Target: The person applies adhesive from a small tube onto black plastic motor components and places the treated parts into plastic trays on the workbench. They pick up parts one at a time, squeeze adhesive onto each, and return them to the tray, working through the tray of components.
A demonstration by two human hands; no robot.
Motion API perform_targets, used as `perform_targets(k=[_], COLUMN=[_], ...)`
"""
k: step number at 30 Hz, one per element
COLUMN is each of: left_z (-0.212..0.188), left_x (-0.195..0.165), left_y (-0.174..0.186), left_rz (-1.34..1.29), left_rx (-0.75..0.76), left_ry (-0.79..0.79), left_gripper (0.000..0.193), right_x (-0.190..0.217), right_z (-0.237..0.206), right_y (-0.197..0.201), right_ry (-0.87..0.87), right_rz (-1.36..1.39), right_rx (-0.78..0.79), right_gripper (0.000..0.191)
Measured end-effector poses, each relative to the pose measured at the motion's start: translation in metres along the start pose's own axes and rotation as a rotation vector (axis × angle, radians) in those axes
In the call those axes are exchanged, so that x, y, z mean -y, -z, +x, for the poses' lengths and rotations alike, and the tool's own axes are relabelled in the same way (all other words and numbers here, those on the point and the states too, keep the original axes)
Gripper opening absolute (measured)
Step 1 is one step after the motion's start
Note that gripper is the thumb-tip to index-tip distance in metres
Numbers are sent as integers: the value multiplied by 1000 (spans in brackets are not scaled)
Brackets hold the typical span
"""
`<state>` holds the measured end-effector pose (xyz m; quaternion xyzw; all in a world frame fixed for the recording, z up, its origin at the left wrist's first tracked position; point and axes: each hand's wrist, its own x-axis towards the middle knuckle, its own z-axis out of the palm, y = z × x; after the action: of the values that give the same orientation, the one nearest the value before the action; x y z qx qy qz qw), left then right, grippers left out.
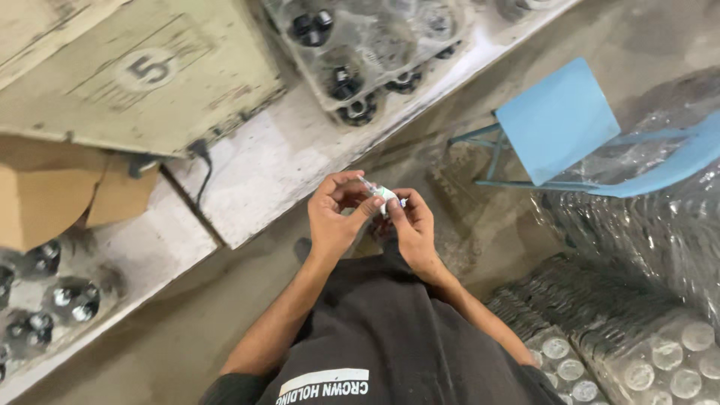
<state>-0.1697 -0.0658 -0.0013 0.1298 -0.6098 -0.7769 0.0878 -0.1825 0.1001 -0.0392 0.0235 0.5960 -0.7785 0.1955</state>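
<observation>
I am holding a small white-and-green tube (384,196) in front of my chest, my left hand (335,217) pinching its upper end between thumb and fingers while my right hand (411,223) is gripping its lower end, just above the concrete floor (187,337) beside the white workbench (277,165).

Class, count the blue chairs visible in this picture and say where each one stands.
1. The blue chair stands on the floor at upper right, beyond the left hand and right hand; plastic-wrapped stacks may hide others.
</observation>
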Motion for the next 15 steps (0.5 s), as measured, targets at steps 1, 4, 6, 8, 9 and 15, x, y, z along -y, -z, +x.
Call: perform_targets(k=[1,4,6,8,9,15], left_z=[11,41,56,73,83,141], left_x=[4,16,23,32,36,58], left_y=[-23,-81,-116,-148,-161,-219], left_rz=[-19,-88,-153,-172,-179,-191], left_rx=[7,36,38,24,12,-30], left_ry=[10,63,115,145,153,201], left_gripper=[47,44,44,44,44,48], right_x=[11,51,81,107,119,149], right_z=[8,28,41,53,62,116], right_y=[17,71,104,128,138,191], right_ry=[45,48,305,521,623,864], right_rz=[-38,-267,-543,-735,-784,-945], right_rx=[1,-93,-122,-158,-182,-254], right_gripper=[15,11,9,12,15,20])
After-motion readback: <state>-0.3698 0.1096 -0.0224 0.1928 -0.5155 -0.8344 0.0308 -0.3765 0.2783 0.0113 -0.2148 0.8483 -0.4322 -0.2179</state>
